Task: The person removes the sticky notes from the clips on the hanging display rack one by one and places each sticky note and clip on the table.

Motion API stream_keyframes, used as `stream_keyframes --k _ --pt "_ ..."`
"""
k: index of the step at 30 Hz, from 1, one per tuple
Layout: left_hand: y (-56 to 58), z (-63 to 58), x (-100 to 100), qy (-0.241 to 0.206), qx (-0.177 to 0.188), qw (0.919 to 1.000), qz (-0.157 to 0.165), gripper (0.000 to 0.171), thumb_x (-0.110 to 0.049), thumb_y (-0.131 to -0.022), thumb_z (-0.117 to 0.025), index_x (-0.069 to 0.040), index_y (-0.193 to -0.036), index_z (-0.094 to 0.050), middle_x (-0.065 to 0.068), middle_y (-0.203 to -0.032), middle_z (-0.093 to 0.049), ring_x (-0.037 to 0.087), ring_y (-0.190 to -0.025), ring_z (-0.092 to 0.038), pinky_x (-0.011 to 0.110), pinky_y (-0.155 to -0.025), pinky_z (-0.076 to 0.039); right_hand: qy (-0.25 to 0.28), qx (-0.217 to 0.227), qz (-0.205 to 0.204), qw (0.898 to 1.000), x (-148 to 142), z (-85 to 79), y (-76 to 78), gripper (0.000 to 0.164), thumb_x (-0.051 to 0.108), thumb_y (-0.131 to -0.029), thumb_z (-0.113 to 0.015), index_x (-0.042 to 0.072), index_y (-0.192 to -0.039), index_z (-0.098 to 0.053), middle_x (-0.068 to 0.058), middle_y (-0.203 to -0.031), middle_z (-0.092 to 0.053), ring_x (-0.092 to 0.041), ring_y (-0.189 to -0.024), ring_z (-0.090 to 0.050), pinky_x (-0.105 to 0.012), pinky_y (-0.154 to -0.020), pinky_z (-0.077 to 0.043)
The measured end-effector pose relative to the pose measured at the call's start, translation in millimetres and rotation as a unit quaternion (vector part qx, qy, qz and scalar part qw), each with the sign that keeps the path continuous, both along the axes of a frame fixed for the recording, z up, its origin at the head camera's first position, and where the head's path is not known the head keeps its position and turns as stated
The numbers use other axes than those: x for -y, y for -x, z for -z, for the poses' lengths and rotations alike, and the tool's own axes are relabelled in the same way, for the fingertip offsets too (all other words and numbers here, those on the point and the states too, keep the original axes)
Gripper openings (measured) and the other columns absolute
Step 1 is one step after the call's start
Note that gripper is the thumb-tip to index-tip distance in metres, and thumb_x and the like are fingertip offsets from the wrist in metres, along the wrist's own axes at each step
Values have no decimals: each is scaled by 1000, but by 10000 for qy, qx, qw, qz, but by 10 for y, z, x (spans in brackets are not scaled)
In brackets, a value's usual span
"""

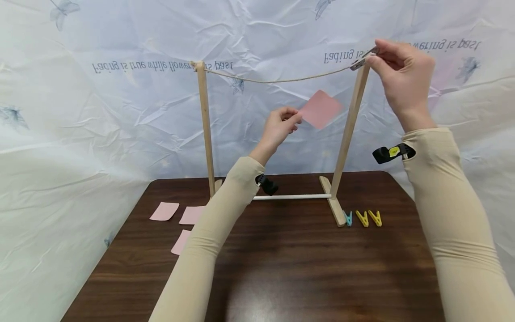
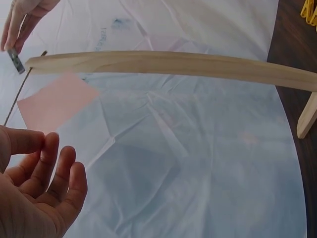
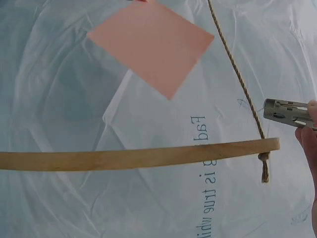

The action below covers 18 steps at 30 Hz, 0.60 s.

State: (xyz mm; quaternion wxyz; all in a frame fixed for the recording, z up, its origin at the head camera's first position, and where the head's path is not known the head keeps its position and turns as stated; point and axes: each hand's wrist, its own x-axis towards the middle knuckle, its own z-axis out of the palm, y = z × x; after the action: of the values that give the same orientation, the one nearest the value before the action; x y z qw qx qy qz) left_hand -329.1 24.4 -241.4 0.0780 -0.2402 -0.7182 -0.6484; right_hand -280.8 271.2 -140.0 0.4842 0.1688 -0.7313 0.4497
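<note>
My left hand (image 1: 279,127) pinches a pink paper square (image 1: 320,109) by one corner, between thumb and index finger. The sheet is held up below a thin rope (image 1: 277,82), near the right wooden post (image 1: 349,134). Up at the top of that post, my right hand (image 1: 411,78) grips a grey metal clothespin (image 3: 287,112) between thumb and fingers. In the right wrist view the clothespin is beside the rope, apart from it. The rope sags between the two posts, and its knotted end (image 3: 265,168) hangs at the post top.
Two yellow clothespins (image 1: 368,218) and a blue clothespin (image 1: 348,218) lie by the right post's foot (image 1: 335,208). Several pink paper squares (image 1: 164,211) lie at the table's left, partly behind my left sleeve. A white bar (image 1: 297,197) joins the left post (image 1: 206,134) to the right one.
</note>
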Motion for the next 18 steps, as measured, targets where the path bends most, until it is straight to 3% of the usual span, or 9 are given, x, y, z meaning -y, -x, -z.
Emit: stream_keyframes --k 7,14,18 --pt "4 -7 131 -28 -9 9999 -136 17 -17 -100 -66 -2 -107 -69 12 -97 -73 18 -76 -64 27 -70 -54 342 393 -44 9986 -87 6 -61 38 15 -88 -81 11 -125 -71 5 -106 -69 -9 -99 -65 -18 -93 -50" --pt "-1 -9 333 84 -32 9996 -260 19 -19 -101 -64 -2 -110 -67 18 -109 -70 19 -82 -64 29 -74 -54 196 622 263 9975 -154 61 -82 37 16 -91 -76 16 -127 -70 10 -112 -65 -8 -106 -62 -17 -91 -49" --pt "-9 -22 455 66 -3 9993 -381 20 -19 -100 -65 -1 -111 -65 17 -107 -70 19 -83 -64 29 -75 -55 502 841 186 9950 -150 76 -127 38 13 -90 -77 14 -127 -71 11 -111 -62 -6 -105 -64 -16 -90 -48"
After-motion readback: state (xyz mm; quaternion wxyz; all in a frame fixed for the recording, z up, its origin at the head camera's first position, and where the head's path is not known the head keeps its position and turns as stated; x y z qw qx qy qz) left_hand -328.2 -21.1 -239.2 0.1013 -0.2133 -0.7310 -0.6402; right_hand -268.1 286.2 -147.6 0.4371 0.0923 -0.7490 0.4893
